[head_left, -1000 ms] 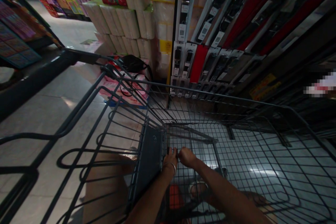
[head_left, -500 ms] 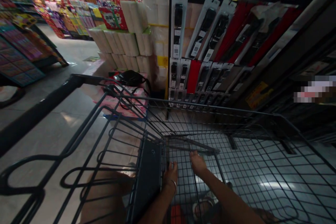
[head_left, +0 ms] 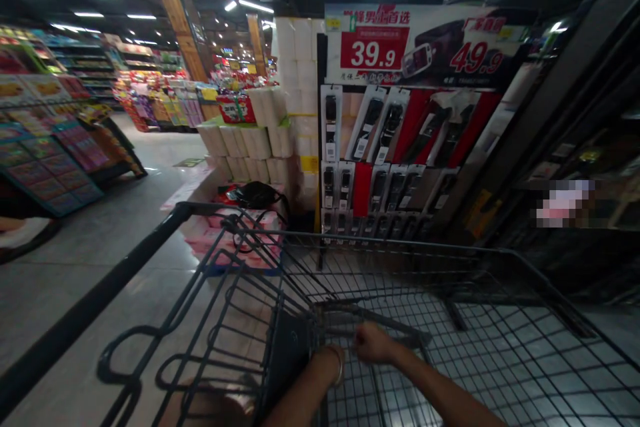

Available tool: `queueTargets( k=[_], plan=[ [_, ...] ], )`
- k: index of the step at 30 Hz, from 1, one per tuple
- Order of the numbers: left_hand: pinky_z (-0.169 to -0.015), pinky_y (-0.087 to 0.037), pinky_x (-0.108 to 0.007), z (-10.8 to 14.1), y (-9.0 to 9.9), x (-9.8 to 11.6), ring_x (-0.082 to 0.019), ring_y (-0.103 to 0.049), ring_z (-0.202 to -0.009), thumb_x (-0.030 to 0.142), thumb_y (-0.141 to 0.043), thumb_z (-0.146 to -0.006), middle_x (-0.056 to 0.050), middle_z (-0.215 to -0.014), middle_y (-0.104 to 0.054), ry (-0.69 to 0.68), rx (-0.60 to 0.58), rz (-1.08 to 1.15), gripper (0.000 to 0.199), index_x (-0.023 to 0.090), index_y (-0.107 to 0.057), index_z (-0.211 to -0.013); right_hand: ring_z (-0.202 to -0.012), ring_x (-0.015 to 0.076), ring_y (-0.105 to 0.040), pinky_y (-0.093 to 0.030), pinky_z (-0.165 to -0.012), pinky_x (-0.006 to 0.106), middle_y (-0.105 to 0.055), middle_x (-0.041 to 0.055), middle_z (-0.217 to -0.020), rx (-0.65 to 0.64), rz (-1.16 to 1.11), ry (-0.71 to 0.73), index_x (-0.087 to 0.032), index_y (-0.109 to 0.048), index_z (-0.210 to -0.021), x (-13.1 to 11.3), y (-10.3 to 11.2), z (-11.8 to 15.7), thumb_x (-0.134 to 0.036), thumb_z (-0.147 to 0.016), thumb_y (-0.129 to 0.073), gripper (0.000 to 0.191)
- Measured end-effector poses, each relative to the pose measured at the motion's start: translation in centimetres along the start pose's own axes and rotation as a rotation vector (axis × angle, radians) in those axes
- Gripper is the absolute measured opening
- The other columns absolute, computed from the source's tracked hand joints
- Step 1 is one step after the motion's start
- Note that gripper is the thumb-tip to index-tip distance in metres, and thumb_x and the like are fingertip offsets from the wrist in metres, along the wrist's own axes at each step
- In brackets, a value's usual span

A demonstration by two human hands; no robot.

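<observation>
A black wire shopping cart (head_left: 500,251) spreads across the lower view. Both of my hands are down inside its basket. My right hand (head_left: 373,341) is closed in a fist above the wire floor; what it holds, if anything, is hidden. Just left of it is my left hand (head_left: 331,357), wearing a light bracelet (head_left: 341,367) at the wrist. Its fingers are turned away and do not show. The dark seat panel (head_left: 287,340) of the cart stands close beside my left forearm.
The cart's handle (head_left: 125,267) runs along the left. Ahead hang packaged belts (head_left: 367,123) under a price sign (head_left: 425,47). Paper rolls (head_left: 245,140) are stacked left of them, with a black bag (head_left: 255,193) on pink packs (head_left: 260,240). A goods stand (head_left: 55,147) is further left.
The view has tilted up, so the shelves and cart sit lower in it. My right hand has drawn closer to my left one, and the left fingers have turned out of sight.
</observation>
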State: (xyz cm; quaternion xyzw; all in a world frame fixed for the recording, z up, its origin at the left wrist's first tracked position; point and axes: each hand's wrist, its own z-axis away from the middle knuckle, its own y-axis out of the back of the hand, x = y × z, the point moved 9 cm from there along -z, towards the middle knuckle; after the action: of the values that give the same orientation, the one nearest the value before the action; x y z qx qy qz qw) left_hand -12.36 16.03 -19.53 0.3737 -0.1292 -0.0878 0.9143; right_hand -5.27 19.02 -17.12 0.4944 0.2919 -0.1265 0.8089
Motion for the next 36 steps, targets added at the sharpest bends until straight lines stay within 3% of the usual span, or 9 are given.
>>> queueTargets(
  k=[3, 8, 10, 12, 16, 20, 24, 28, 36],
  plan=[
    [-0.081, -0.056, -0.039, 1.6, 7.4, -1.0, -0.030, -0.068, -0.096, 0.008, -0.059, -0.058, -0.015, -0.097, -0.073, 0.041, 0.155, -0.005, 0.036, 0.015, -0.072, -0.091, -0.059, 0.0120, -0.054, -0.034, -0.050, 0.019, -0.059, -0.0020, -0.056, 0.158, -0.104, 0.004, -0.015, -0.061, -0.058, -3.3, 5.9, -1.5, -0.007, -0.059, -0.056, 0.009],
    [-0.085, -0.051, -0.041, 6.9, 19.2, -3.3, -0.025, -0.064, -0.101, 0.019, -0.037, -0.086, -0.016, -0.106, -0.067, 0.162, 0.544, 0.050, 0.035, 0.013, -0.065, -0.107, -0.060, 0.0123, -0.054, -0.037, -0.055, 0.020, -0.061, -0.0007, -0.062, 0.508, -0.302, 0.144, -0.016, -0.059, -0.067, -10.0, 15.4, -0.8, -0.015, -0.067, -0.052, 0.007],
    [-0.087, -0.049, -0.036, 11.0, 24.0, -4.3, -0.022, -0.061, -0.098, 0.018, -0.035, -0.087, -0.013, -0.097, -0.066, 0.164, 0.968, 0.087, 0.032, 0.014, -0.067, -0.091, -0.065, 0.0142, -0.055, -0.040, -0.061, 0.023, -0.062, 0.0002, -0.066, 0.684, -0.288, 0.225, -0.017, -0.059, -0.070, -12.6, 18.3, 0.3, -0.018, -0.070, -0.052, 0.007],
    [-0.086, -0.048, -0.034, 14.1, 26.3, -5.1, -0.022, -0.057, -0.096, 0.017, -0.038, -0.086, -0.011, -0.093, -0.063, 0.128, 1.234, 0.059, 0.029, 0.015, -0.067, -0.086, -0.072, 0.0163, -0.056, -0.042, -0.068, 0.025, -0.063, 0.0018, -0.072, 0.816, -0.263, 0.286, -0.018, -0.059, -0.074, -14.8, 20.1, 0.9, -0.019, -0.071, -0.053, 0.007],
    [-0.093, -0.044, -0.035, 15.5, 26.9, -8.1, -0.023, -0.053, -0.102, 0.006, -0.043, -0.077, -0.012, -0.101, -0.061, 0.128, 1.357, -0.024, 0.034, 0.012, -0.066, -0.102, -0.075, 0.0163, -0.056, -0.043, -0.072, 0.027, -0.061, 0.0031, -0.081, 0.877, -0.282, 0.377, -0.017, -0.060, -0.090, -18.1, 20.9, -0.4, -0.015, -0.075, -0.049, 0.018],
    [-0.102, -0.037, -0.038, 14.1, 26.1, -10.8, -0.025, -0.050, -0.111, 0.008, -0.040, -0.083, -0.013, -0.107, -0.063, 0.134, 1.288, -0.138, 0.037, 0.011, -0.062, -0.113, -0.090, 0.0169, -0.054, -0.042, -0.082, 0.028, -0.058, 0.0075, -0.099, 0.840, -0.142, 0.508, -0.016, -0.061, -0.104, -21.6, 19.7, -2.5, -0.006, -0.079, -0.043, 0.033],
    [-0.097, -0.041, -0.038, 12.8, 26.0, -12.1, -0.024, -0.056, -0.103, 0.015, -0.041, -0.089, -0.012, -0.102, -0.065, 0.155, 1.161, -0.198, 0.037, 0.012, -0.055, -0.122, -0.093, 0.0207, -0.049, -0.038, -0.084, 0.032, -0.062, 0.0082, -0.093, 0.677, 0.207, 0.533, -0.017, -0.066, -0.098, -23.5, 16.8, -4.1, -0.009, -0.088, -0.040, 0.029],
    [-0.088, -0.045, -0.036, 12.0, 26.4, -11.8, -0.025, -0.059, -0.100, 0.016, -0.041, -0.090, -0.016, -0.101, -0.066, 0.140, 1.032, -0.305, 0.035, 0.009, -0.055, -0.122, -0.096, 0.0221, -0.046, -0.035, -0.086, 0.034, -0.063, 0.0086, -0.099, 0.659, 0.320, 0.563, -0.017, -0.064, -0.104, -22.5, 16.0, -3.8, -0.010, -0.090, -0.041, 0.028],
    [-0.076, -0.048, -0.035, 10.5, 27.9, -10.1, -0.026, -0.064, -0.088, 0.007, -0.039, -0.087, -0.018, -0.089, -0.066, 0.115, 0.925, -0.469, 0.030, 0.004, -0.056, -0.112, -0.099, 0.0218, -0.047, -0.034, -0.087, 0.034, -0.063, 0.0094, -0.106, 0.731, 0.296, 0.526, -0.018, -0.064, -0.110, -17.2, 18.4, -3.1, -0.009, -0.091, -0.039, 0.033]
  ],
)
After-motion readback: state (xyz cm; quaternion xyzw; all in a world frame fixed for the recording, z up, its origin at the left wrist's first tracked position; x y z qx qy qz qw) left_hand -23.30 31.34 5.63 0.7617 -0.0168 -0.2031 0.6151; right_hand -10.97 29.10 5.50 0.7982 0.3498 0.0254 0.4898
